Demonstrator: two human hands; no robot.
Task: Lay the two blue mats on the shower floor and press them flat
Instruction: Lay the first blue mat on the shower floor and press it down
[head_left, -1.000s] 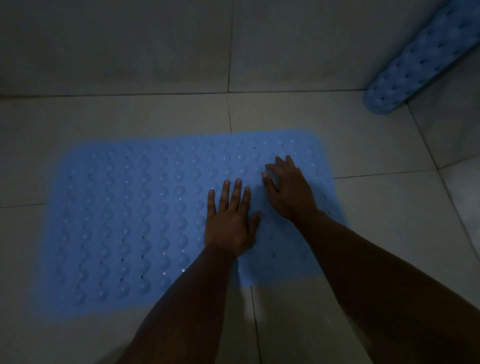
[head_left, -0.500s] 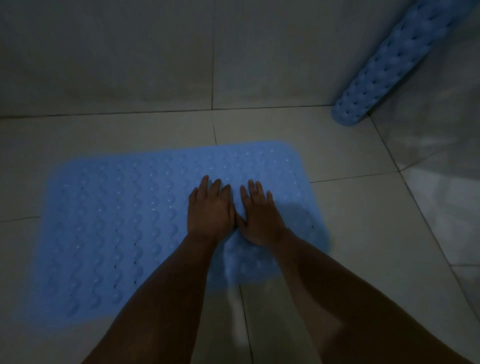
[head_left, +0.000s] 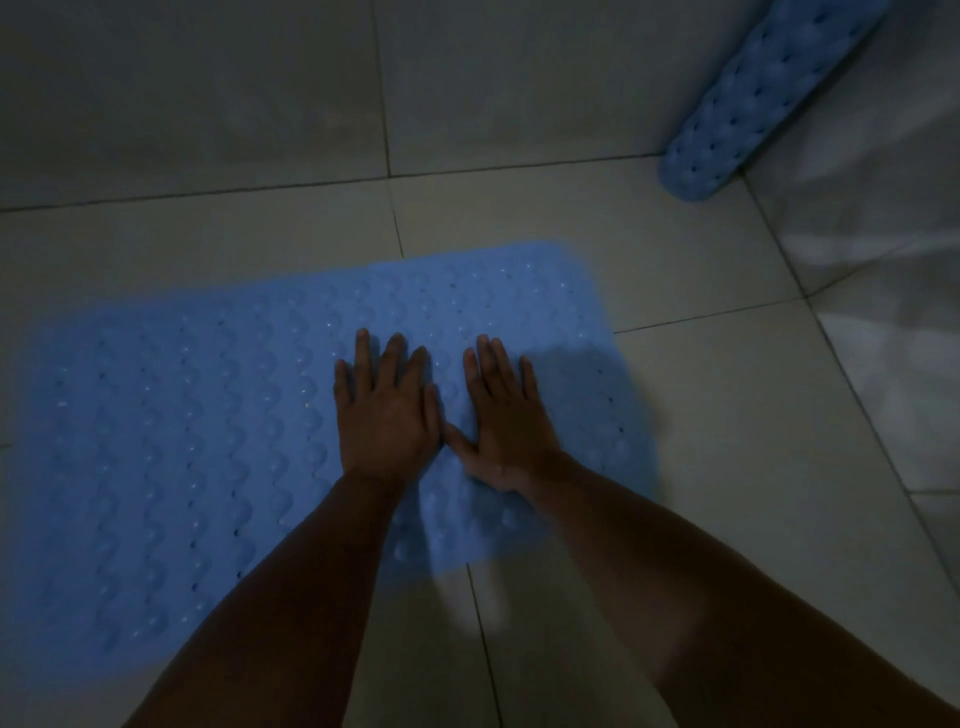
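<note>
One blue bubbled mat (head_left: 208, 441) lies spread on the tiled shower floor (head_left: 727, 467), filling the left and middle of the view. My left hand (head_left: 387, 410) rests palm down on its right half, fingers spread. Beside it, my right hand (head_left: 509, 415) also lies flat on the mat, thumb almost touching the left hand. Neither hand holds anything. A second blue mat (head_left: 763, 98), rolled into a tube, leans in the far right corner where the walls meet.
A tiled wall (head_left: 260, 93) rises behind the mat. A second wall (head_left: 883, 234) with pale reflections runs along the right. Bare floor tiles lie between the flat mat and the rolled one. The light is dim.
My right hand has come back from the mat's far right part and now lies flat next to the left hand. The rolled mat has not moved.
</note>
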